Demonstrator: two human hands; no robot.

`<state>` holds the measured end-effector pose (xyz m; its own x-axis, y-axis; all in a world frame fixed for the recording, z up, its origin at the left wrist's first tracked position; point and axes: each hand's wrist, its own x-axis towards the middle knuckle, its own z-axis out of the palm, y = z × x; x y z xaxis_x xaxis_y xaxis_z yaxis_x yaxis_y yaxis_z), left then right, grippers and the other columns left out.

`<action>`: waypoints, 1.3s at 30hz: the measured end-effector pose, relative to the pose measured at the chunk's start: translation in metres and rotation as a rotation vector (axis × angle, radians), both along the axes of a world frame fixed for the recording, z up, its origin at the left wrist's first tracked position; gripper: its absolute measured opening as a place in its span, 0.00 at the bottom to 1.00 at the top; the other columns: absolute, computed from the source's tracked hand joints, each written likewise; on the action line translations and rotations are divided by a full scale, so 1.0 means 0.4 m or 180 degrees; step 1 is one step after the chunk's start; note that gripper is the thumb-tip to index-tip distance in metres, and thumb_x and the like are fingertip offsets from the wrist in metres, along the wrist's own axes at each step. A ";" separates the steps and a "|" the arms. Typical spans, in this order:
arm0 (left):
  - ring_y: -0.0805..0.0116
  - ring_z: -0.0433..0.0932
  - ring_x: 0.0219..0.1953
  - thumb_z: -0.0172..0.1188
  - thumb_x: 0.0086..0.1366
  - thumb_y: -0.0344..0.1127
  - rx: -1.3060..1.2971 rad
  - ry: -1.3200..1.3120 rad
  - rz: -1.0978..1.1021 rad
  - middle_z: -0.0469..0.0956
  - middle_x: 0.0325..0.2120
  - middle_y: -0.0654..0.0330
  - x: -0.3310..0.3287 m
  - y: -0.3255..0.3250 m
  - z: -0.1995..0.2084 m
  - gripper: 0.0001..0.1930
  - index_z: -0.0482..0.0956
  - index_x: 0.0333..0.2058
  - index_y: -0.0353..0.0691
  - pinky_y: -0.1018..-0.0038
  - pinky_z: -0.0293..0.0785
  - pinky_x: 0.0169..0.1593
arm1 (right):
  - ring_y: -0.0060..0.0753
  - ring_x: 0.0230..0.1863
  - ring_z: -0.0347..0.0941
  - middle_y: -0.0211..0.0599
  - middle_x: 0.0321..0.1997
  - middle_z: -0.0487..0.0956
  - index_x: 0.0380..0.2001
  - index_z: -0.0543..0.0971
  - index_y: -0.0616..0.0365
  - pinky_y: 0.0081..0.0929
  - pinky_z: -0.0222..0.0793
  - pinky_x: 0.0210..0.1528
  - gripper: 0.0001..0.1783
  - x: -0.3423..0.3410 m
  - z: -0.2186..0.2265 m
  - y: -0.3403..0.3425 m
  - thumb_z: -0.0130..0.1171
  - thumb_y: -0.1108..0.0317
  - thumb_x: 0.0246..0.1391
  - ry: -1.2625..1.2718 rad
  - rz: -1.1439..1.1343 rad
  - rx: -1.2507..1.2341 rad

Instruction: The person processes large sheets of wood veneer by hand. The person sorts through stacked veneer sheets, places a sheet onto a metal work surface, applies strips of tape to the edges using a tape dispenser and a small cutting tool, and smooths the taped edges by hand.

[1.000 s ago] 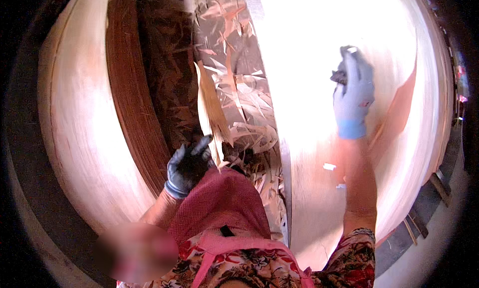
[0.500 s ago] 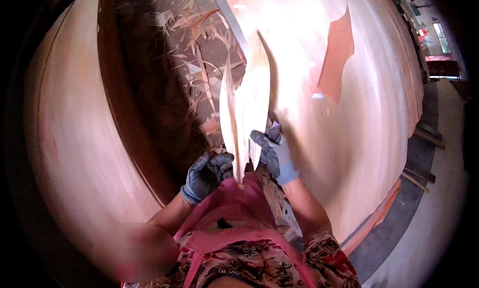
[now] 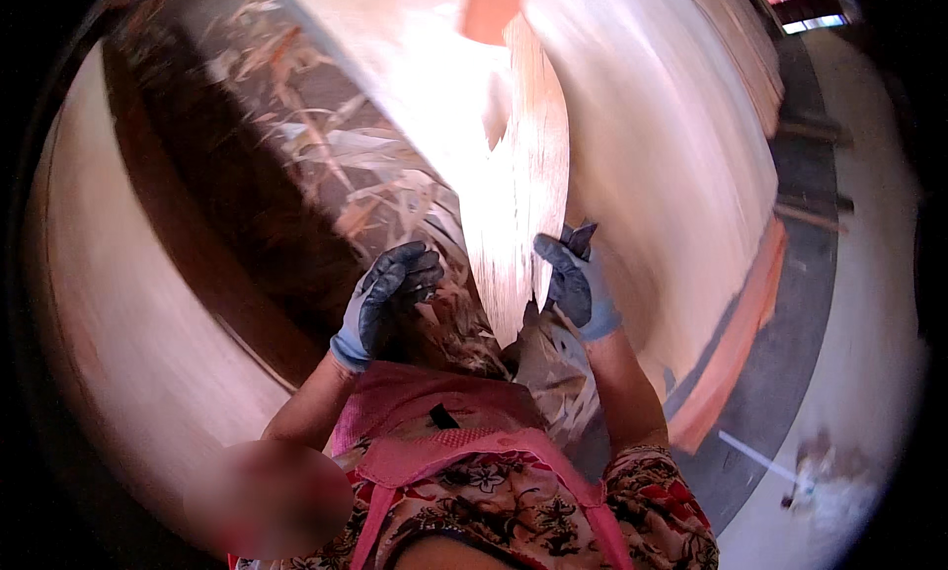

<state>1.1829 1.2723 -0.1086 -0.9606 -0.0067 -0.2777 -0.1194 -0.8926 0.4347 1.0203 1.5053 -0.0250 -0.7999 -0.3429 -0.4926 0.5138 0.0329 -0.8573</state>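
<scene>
A long, pale strip of wood veneer [image 3: 528,175] with a jagged lower end rises in front of me. My right hand [image 3: 578,288], in a grey glove with dark fingers, pinches its right edge near the bottom, thumb on the near face. Apart from the veneer, my left hand [image 3: 388,298] hangs to its left in a matching glove. Its fingers are loosely bent and nothing shows in them. Behind the strip spreads a large stack of pale veneer sheets [image 3: 662,165]; glare blurs where the strip's upper part meets it.
Veneer scraps [image 3: 346,180] litter the floor gap ahead and to the left. Another pale stack [image 3: 109,303] with a dark side curves along the left. A reddish-brown veneer piece [image 3: 491,12] lies on the far part of the right stack. Grey floor [image 3: 760,372] runs along the right.
My view has turned to the right. The veneer now shows as one broad face instead of two prongs. My left hand has moved away from its lower end; my right keeps its grip.
</scene>
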 end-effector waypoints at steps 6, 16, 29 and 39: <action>0.51 0.72 0.58 0.55 0.69 0.49 -0.0244 0.0058 -0.0874 0.71 0.58 0.49 -0.004 0.036 -0.232 0.32 0.61 0.65 0.35 0.57 0.69 0.60 | 0.23 0.42 0.78 0.34 0.44 0.82 0.49 0.77 0.64 0.24 0.75 0.42 0.16 -0.006 -0.140 0.073 0.62 0.71 0.59 -0.0019 -0.0558 -0.0244; 0.69 0.76 0.47 0.52 0.71 0.31 -0.1049 -0.1004 -0.0744 0.78 0.47 0.60 0.255 0.065 -0.450 0.14 0.75 0.54 0.37 0.72 0.73 0.53 | 0.18 0.24 0.72 0.27 0.29 0.81 0.40 0.82 0.59 0.15 0.67 0.29 0.11 -0.103 -0.217 0.286 0.66 0.66 0.56 0.2226 -0.0450 0.2555; 0.57 0.75 0.55 0.55 0.62 0.24 -0.4329 0.0989 -0.0122 0.76 0.52 0.50 0.195 0.055 -0.390 0.22 0.73 0.56 0.36 0.65 0.70 0.59 | 0.45 0.45 0.78 0.41 0.48 0.77 0.57 0.72 0.51 0.40 0.74 0.43 0.29 0.223 -0.432 0.329 0.62 0.56 0.52 0.3094 0.2169 0.5143; 0.45 0.51 0.72 0.56 0.64 0.38 -0.6707 0.1667 -0.0616 0.57 0.68 0.48 -0.062 0.097 -0.418 0.29 0.65 0.64 0.39 0.49 0.43 0.72 | 0.52 0.46 0.76 0.49 0.48 0.77 0.56 0.71 0.52 0.45 0.72 0.45 0.23 0.188 -0.521 0.376 0.60 0.67 0.56 0.2488 0.0466 0.3340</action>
<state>1.1582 1.3110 -0.2757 -0.9518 0.2130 0.2208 0.2981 0.8120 0.5018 1.0954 1.6555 -0.2334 -0.9817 -0.1905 -0.0032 -0.1680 0.8731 -0.4578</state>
